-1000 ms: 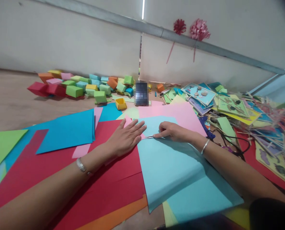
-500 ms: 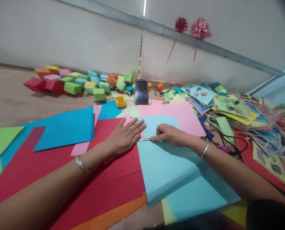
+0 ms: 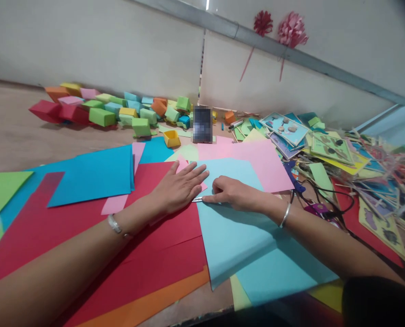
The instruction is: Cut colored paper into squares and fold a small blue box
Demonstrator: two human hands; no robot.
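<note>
My left hand (image 3: 180, 188) lies flat with its fingers spread, over the red paper (image 3: 161, 236) and by the left edge of the light blue sheet (image 3: 239, 240). My right hand (image 3: 234, 193) is closed, its index finger stretched along a slim silver metal tool (image 3: 197, 200). The tip of that tool points left, close to my left thumb and the light blue sheet's edge. Most of the tool is hidden by my fingers, so its exact kind does not show. The light blue sheet curls up at its lower left.
Folded paper boxes (image 3: 102, 117) line the wall at the back left, with a dark blurred rectangle (image 3: 202, 125) beside them. Blue sheets (image 3: 93, 177) lie left and pink paper (image 3: 267, 165) right. A blue glue gun (image 3: 294, 177) with a black cord sits near piled picture cards (image 3: 332, 147).
My right hand has slid left with the silver tool, closer to my left thumb. My left hand stays flat. The whole view has shifted slightly.
</note>
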